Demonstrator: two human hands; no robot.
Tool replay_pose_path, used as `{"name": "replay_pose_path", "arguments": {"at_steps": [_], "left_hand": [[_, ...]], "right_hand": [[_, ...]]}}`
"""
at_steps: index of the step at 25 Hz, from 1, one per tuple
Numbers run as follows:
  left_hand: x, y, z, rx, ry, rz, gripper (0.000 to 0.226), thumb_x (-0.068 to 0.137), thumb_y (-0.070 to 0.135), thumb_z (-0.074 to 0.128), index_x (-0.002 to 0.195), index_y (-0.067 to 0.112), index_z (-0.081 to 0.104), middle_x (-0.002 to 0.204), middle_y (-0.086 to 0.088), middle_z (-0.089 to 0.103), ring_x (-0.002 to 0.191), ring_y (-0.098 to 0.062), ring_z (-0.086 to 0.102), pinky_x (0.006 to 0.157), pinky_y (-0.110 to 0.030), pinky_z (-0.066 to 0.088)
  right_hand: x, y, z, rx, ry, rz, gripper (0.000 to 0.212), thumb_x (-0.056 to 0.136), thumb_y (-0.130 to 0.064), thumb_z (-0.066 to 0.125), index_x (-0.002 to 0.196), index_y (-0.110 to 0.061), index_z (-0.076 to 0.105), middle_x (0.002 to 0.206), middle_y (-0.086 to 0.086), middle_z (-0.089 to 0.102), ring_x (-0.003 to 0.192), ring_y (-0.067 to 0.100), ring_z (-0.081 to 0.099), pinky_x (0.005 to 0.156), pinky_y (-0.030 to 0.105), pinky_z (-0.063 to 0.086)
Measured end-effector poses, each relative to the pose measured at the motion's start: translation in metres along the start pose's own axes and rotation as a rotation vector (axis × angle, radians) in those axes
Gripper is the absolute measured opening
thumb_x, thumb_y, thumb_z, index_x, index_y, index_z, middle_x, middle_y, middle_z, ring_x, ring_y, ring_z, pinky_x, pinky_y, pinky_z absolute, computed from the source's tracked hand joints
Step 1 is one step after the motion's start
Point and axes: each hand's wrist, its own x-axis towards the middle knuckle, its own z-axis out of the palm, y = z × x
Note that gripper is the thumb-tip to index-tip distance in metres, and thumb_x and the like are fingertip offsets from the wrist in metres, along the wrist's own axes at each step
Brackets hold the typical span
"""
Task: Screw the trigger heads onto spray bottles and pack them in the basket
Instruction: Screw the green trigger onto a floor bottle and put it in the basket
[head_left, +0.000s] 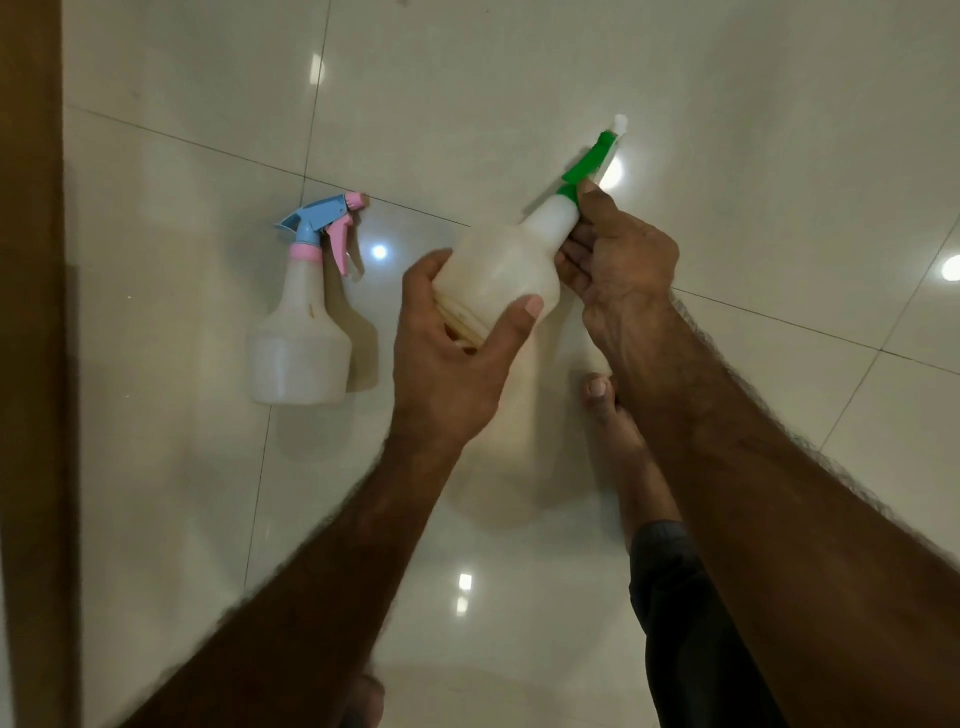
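I'm seeing the white spray bottle (501, 270) being held in mid-air above the tiled floor (519, 78), tilted, neck pointing up-right. Green trigger head (587, 166) is sitting on its neck. Left hand (452, 358) is wrapping the bottle's base, thumb across the body. Right hand (618, 260) is pinching the green collar, fingers curled tight around it. A second bottle (301, 338) with a blue-pink trigger head (324, 226) is lying on the floor, well left of the hands. Bare foot (618, 441) is showing below the right forearm.
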Motion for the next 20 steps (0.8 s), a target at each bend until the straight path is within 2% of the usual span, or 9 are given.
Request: {"name": "replay_pose_path", "arguments": {"at_steps": [2,4,6,8,10,12,14,16,20], "left_hand": [[-0.002,-0.002,0.000,0.052,0.031,0.129,0.084,0.078,0.045,0.086,0.145,0.024,0.040,0.136,0.012,0.051,0.126,-0.017,0.059,0.093,-0.038,0.063],[-0.002,-0.004,0.001,-0.032,0.036,0.057,0.085,0.077,0.043,0.088,0.144,0.023,0.040,0.128,0.019,0.049,0.122,-0.010,0.059,0.093,-0.038,0.064],[0.000,-0.008,-0.002,-0.044,0.022,0.030,0.087,0.077,0.040,0.089,0.146,0.022,0.040,0.132,0.015,0.051,0.123,-0.010,0.059,0.097,-0.039,0.063],[0.004,-0.013,-0.004,-0.028,-0.030,-0.020,0.092,0.076,0.040,0.089,0.150,0.021,0.039,0.144,0.005,0.052,0.132,-0.017,0.057,0.105,-0.044,0.058],[0.004,-0.017,-0.006,0.017,-0.090,-0.047,0.096,0.075,0.043,0.089,0.152,0.023,0.038,0.150,0.003,0.051,0.137,-0.019,0.054,0.111,-0.045,0.053],[-0.001,-0.018,-0.012,0.051,-0.100,-0.078,0.097,0.074,0.056,0.084,0.153,0.029,0.035,0.151,0.006,0.049,0.136,-0.017,0.053,0.112,-0.044,0.053],[-0.010,-0.015,-0.026,-0.049,-0.124,-0.186,0.099,0.072,0.079,0.066,0.155,0.038,0.031,0.155,0.005,0.046,0.136,-0.018,0.053,0.110,-0.045,0.053],[-0.020,-0.016,-0.057,-0.209,-0.178,-0.339,0.104,0.062,0.090,0.051,0.153,0.042,0.034,0.155,0.003,0.048,0.133,-0.020,0.056,0.104,-0.049,0.057],[-0.077,-0.019,-0.133,-0.241,-0.358,-0.405,0.123,0.050,0.088,0.071,0.156,0.043,0.029,0.154,0.002,0.050,0.133,-0.022,0.058,0.108,-0.050,0.054]], "right_hand": [[0.000,0.000,0.002,0.005,-0.013,-0.013,0.018,0.085,-0.020,0.081,0.090,-0.004,0.075,0.090,0.016,0.080,0.071,0.023,0.078,0.061,0.029,0.062],[-0.002,0.002,0.005,-0.001,-0.036,-0.008,0.020,0.085,-0.022,0.081,0.092,-0.003,0.076,0.086,0.015,0.080,0.067,0.021,0.076,0.065,0.034,0.065],[-0.006,0.005,0.009,-0.055,-0.079,-0.008,0.025,0.084,-0.025,0.081,0.094,-0.002,0.076,0.076,0.008,0.077,0.063,0.019,0.072,0.071,0.039,0.066],[-0.008,0.008,0.010,-0.079,-0.142,-0.020,0.024,0.084,-0.023,0.081,0.095,-0.002,0.075,0.068,0.002,0.075,0.060,0.015,0.071,0.068,0.035,0.065],[-0.011,0.010,0.008,-0.116,-0.192,-0.046,0.024,0.083,-0.019,0.081,0.100,-0.002,0.076,0.079,0.004,0.079,0.070,0.018,0.075,0.068,0.031,0.063],[-0.018,0.013,0.008,-0.177,-0.282,-0.060,0.024,0.083,-0.018,0.080,0.103,-0.005,0.077,0.090,0.007,0.080,0.079,0.021,0.076,0.070,0.029,0.062],[-0.035,0.021,0.006,-0.259,-0.349,-0.069,0.022,0.085,-0.017,0.078,0.104,-0.006,0.077,0.093,0.007,0.080,0.082,0.020,0.076,0.071,0.030,0.062],[-0.060,0.034,0.006,-0.342,-0.390,-0.079,0.021,0.088,-0.016,0.076,0.106,-0.006,0.077,0.096,0.008,0.079,0.081,0.020,0.075,0.070,0.031,0.062],[-0.140,0.049,0.004,-0.501,-0.489,-0.042,0.018,0.087,-0.016,0.074,0.104,-0.010,0.079,0.101,0.014,0.079,0.086,0.025,0.076,0.070,0.033,0.064]]}}
